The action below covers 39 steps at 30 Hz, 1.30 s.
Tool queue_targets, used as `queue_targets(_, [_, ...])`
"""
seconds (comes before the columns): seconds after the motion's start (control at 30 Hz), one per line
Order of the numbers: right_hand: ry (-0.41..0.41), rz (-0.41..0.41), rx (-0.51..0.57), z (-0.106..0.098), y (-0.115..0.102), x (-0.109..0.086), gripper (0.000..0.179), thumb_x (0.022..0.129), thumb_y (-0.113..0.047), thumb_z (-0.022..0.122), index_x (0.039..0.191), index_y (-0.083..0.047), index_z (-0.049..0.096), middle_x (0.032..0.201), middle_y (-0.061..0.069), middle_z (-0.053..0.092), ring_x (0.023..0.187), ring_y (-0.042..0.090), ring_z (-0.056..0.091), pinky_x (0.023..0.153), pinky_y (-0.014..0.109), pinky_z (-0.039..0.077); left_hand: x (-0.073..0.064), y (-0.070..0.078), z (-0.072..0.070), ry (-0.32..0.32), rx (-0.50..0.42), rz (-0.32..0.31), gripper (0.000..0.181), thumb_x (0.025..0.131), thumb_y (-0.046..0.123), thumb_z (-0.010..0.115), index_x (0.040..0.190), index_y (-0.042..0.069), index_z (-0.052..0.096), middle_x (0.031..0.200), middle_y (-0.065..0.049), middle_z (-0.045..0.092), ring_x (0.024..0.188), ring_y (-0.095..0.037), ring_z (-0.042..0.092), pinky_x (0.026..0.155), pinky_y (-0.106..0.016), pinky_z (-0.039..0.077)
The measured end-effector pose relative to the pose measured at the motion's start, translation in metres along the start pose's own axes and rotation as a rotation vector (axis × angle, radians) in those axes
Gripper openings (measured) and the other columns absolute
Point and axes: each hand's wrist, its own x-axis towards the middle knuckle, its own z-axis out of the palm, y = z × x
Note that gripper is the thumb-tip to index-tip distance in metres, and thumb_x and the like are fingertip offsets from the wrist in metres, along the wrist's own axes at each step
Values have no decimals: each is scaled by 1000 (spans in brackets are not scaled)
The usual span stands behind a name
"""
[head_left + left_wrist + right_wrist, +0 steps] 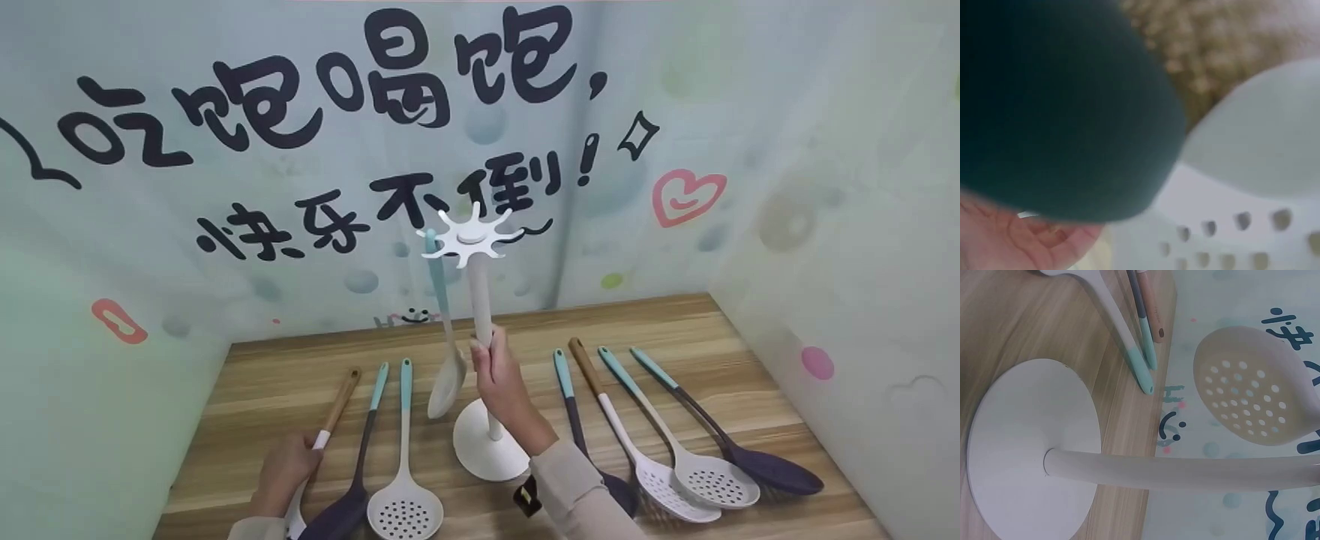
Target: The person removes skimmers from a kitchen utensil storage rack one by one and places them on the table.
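Note:
My right hand [501, 379] grips the pole of a white utensil stand [480, 292], whose top spreads into several hooks. Its round base is over the tabletop in the head view. From one hook hangs a white skimmer [1252, 385] with a teal handle, its perforated bowl left of the pole in the head view. On the left, my left hand [289, 465] holds the white neck of a utensil with a wooden handle [343, 397]; its head is mostly hidden. Beside it lie a navy utensil [345, 510] with a teal handle and another white skimmer [405, 514].
Right of the stand lie a teal-handled navy utensil [576, 420], a white slotted utensil [667, 491] with a wooden handle, a white skimmer [716, 480] and a navy utensil [776, 472]. A small black object [527, 495] is near the right sleeve. Printed walls enclose the wooden table [637, 322].

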Motion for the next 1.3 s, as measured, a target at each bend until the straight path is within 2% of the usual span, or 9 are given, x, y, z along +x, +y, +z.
queue_targets(0.17, [-3, 22, -4, 0, -3, 1, 18, 100, -8, 37, 114, 3, 36, 81, 1, 39, 69, 9, 38, 60, 20, 37, -1, 5, -3, -65, 18, 49, 38, 86, 11, 51, 114, -14, 56, 94, -24, 63, 84, -30, 58, 76, -43, 48])
queue_targets(0.3, [-4, 23, 5, 1, -5, 1, 17, 100, -6, 36, 113, 5, 36, 81, 3, 39, 70, 9, 39, 62, 20, 37, -5, 11, -7, -120, 56, 61, 47, 87, 13, 49, 123, -18, 46, 115, -35, 55, 102, -42, 56, 89, -53, 44])
queue_targets(0.47, [-1, 13, 12, 0, -4, 1, 19, 101, -11, 36, 114, 2, 36, 83, 2, 40, 71, 10, 40, 62, 21, 38, -10, 17, -13, -178, 36, 41, 53, 87, 14, 50, 127, -20, 39, 103, -31, 59, 96, -40, 57, 86, -50, 46])
queue_targets(0.63, [2, 1, 5, 1, -2, 1, 22, 101, -14, 37, 115, 2, 36, 83, 2, 40, 71, 10, 40, 61, 21, 39, -12, 22, -17, -260, -74, 26, 60, 91, 14, 50, 133, -21, 26, 128, -42, 39, 119, -54, 40, 97, -59, 36])
queue_targets(0.77, [9, -32, -5, 1, 1, 1, 25, 101, -17, 36, 115, 4, 36, 82, 1, 39, 70, 9, 40, 60, 21, 39, -13, 29, -22, -329, -177, -16, 62, 95, 13, 46, 136, -21, 15, 135, -43, 29, 127, -55, 28, 104, -60, 26])
queue_targets(0.87, [14, -42, -5, 0, 0, 0, 25, 101, -18, 36, 115, 3, 37, 82, 1, 39, 70, 9, 41, 60, 21, 39, -16, 37, -27, -315, -112, 33, 61, 94, 15, 47, 134, -22, 19, 129, -44, 34, 123, -55, 33, 101, -59, 31])
queue_targets(1.0, [9, -15, 9, -1, -1, 0, 22, 101, -17, 37, 116, 0, 36, 82, 0, 39, 70, 9, 41, 60, 21, 39, -21, 57, -32, -240, -18, 173, 66, 92, 16, 54, 139, -16, 20, 128, -42, 39, 120, -55, 39, 97, -60, 35])
queue_targets(1.13, [6, 7, 18, -1, -2, 0, 21, 101, -16, 37, 115, 0, 36, 82, 1, 39, 70, 10, 40, 60, 21, 38, -27, 82, -31, -202, 21, 277, 83, 89, 29, 61, 147, -1, 10, 140, -40, 25, 128, -56, 26, 100, -63, 30])
queue_targets(1.3, [11, -12, 14, 0, -2, 1, 23, 101, -15, 38, 114, 3, 37, 82, 1, 40, 70, 9, 40, 59, 21, 38, -38, 110, -30, -148, 79, 333, 95, 82, 46, 66, 147, 1, 13, 145, -37, 18, 132, -54, 21, 102, -63, 27])
